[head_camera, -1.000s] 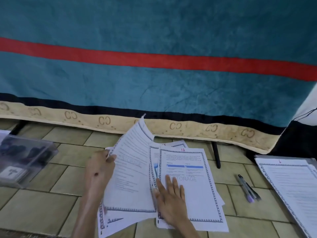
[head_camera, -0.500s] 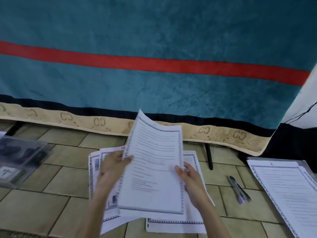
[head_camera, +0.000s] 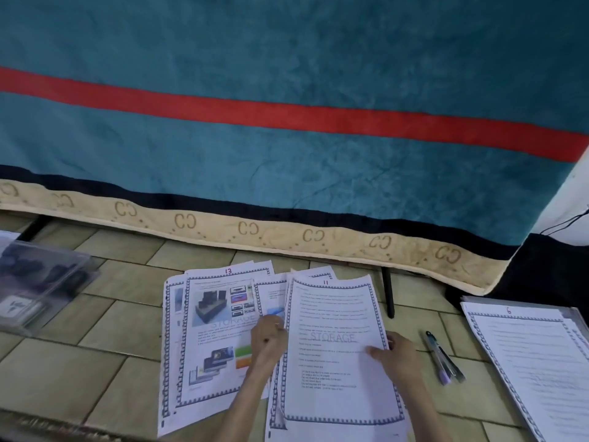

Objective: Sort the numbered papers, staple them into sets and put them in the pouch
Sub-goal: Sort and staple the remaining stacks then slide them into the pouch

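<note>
Loose numbered papers lie fanned on the tiled floor in front of me. A text sheet marked 11 (head_camera: 334,317) with a "STORAGE" watermark is on top at the right. My left hand (head_camera: 267,342) pinches its left edge and my right hand (head_camera: 395,352) holds its right edge, thumb on the page. To the left lies a picture sheet marked 13 (head_camera: 216,317) over more sheets. A separate stack topped by a sheet marked 6 (head_camera: 535,355) rests at the far right on a clear pouch (head_camera: 573,314). A purple stapler (head_camera: 444,358) lies between the two groups.
A teal blanket with a red stripe and beige hem (head_camera: 287,138) hangs over a bed frame behind the papers; a black bed leg (head_camera: 388,291) stands just beyond them. A clear plastic box (head_camera: 38,285) with dark items sits at the left.
The sheet that both hands held raised has come down flat onto the right side of the pile. The picture sheet marked 13 is now uncovered at the left.
</note>
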`<control>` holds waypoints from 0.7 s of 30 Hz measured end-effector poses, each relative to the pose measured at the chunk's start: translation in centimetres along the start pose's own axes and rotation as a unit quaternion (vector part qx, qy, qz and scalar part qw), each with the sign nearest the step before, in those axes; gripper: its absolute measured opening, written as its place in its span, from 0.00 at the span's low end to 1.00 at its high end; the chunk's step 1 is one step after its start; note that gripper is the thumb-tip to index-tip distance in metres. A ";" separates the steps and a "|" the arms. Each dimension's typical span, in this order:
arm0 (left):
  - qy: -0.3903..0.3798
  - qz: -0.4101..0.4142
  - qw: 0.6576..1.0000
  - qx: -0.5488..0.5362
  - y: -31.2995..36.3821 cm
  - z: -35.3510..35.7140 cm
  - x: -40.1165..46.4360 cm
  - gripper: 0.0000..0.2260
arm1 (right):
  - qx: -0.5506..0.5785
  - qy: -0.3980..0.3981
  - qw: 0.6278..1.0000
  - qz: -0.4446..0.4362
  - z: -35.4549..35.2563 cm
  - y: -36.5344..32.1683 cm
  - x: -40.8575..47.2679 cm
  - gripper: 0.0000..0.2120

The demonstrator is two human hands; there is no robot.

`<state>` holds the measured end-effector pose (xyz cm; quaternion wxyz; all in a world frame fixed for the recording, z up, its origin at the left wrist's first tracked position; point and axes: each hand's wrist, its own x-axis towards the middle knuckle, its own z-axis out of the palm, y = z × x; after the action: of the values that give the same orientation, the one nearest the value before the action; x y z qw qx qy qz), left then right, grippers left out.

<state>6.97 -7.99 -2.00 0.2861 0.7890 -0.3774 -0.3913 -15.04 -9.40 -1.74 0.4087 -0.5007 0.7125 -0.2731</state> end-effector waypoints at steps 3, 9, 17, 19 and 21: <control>-0.015 -0.011 1.000 -0.021 -0.3 -0.8 0.8 0.13 | 0.011 0.012 1.000 0.000 -0.5 0.2 0.2 0.05; 0.001 -0.040 0.997 -0.066 -0.8 -1.7 1.4 0.13 | 0.073 0.046 0.996 0.028 -2.0 1.9 1.1 0.08; -0.041 -0.078 0.974 -0.209 -0.8 -1.7 1.7 0.13 | 0.190 -0.126 0.965 0.133 -5.8 2.2 1.2 0.10; -0.095 -0.077 0.960 -0.251 -0.6 -1.3 1.7 0.13 | 0.190 -0.150 0.967 0.084 -4.9 1.7 1.0 0.12; -0.149 -0.069 0.940 -0.298 -0.4 -1.3 1.5 0.07 | 0.177 -0.138 0.973 0.053 -4.1 1.5 1.3 0.18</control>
<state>8.82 -8.77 -2.21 0.4210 0.6244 -0.2267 -0.6176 -19.43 -10.15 -1.20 0.5993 -0.4148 0.6148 -0.3014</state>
